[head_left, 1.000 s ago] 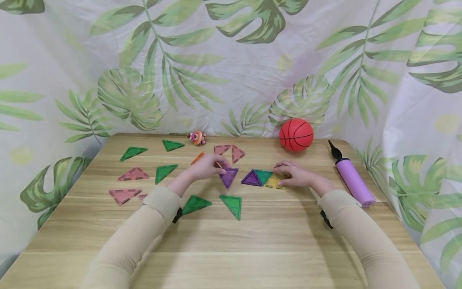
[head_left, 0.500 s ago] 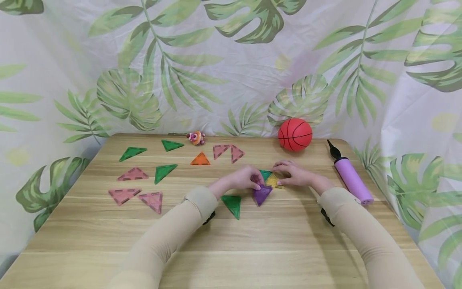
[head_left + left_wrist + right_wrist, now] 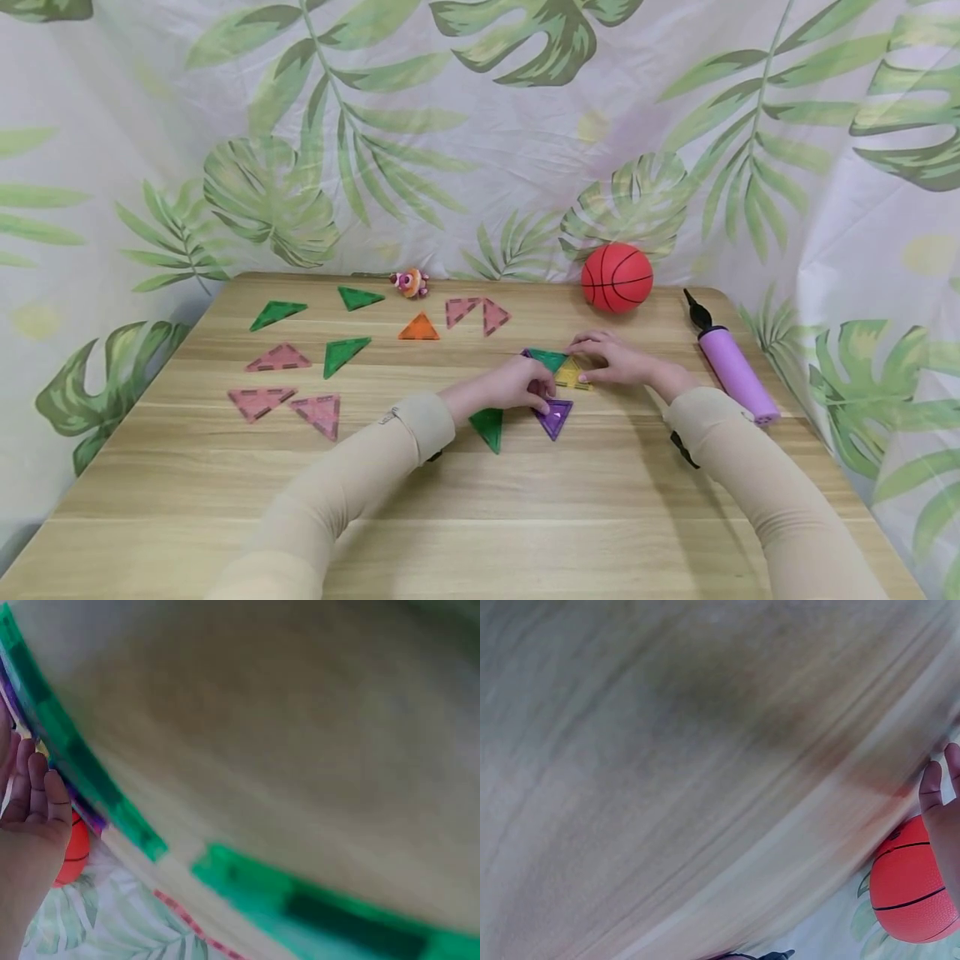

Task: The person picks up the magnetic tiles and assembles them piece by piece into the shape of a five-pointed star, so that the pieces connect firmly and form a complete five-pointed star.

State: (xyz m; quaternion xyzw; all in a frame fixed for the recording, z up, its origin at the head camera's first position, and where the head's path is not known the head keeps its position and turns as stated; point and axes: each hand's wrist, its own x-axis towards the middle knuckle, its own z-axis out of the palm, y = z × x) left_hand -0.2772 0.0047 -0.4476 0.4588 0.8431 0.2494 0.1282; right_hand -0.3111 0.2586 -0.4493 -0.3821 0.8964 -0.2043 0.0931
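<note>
My left hand (image 3: 517, 385) pinches a purple triangular magnetic tile (image 3: 556, 421) by its upper left corner, just in front of a short joined row. That row holds a teal triangular tile (image 3: 548, 359), a yellow triangular tile (image 3: 572, 374) and another purple one, mostly covered by my left hand. With thumb and fingers my right hand (image 3: 617, 362) holds the yellow tile at its right side. A green triangular tile (image 3: 489, 429) lies partly under my left wrist. In the left wrist view, green tile edges (image 3: 82, 761) stand close to the camera.
Several green tiles (image 3: 347, 356) and pink tiles (image 3: 277, 357) lie at the left, with an orange tile (image 3: 419, 327) farther in. Along the back are a small toy figure (image 3: 410, 283) and a red ball (image 3: 617, 277). A purple hand pump (image 3: 738, 375) lies at the right.
My left hand has carried the purple tile rightward and nearer, from left of the row to in front of it. The orange tile is uncovered. My right hand stays at the yellow tile.
</note>
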